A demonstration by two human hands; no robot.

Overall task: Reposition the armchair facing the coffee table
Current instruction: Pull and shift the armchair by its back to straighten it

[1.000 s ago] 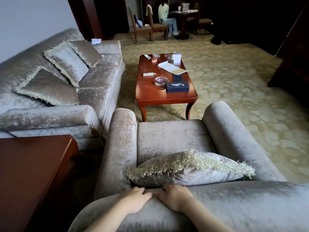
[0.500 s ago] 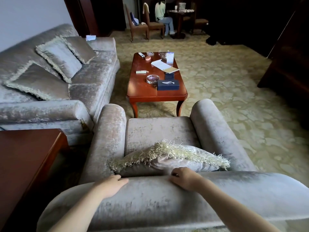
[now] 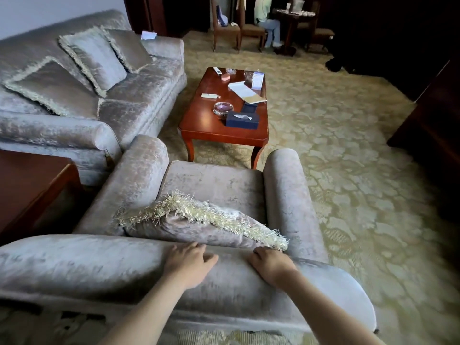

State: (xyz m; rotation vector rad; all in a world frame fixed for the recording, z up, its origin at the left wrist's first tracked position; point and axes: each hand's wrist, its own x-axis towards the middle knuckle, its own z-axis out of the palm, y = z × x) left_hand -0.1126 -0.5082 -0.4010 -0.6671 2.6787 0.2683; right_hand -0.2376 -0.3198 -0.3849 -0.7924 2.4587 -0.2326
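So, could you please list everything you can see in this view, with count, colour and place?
armchair: one, grey velvet, near centre
fringed cushion: one, grey, on armchair seat
coffee table: one, red-brown, beyond armchair
tissue box: one, dark blue, table's near end
glass ashtray: one, clear, beside box
papers: a few, white, mid table
sofa: one, grey, left
sofa cushions: three, grey
side table: one, red-brown, far left
seated person: one, far end
left hand: flat on the chair back
right hand: fingers curled over the chair back

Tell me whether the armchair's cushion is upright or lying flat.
Upright but slumped: the cushion stands on edge against the armchair backrest, fringe on top.
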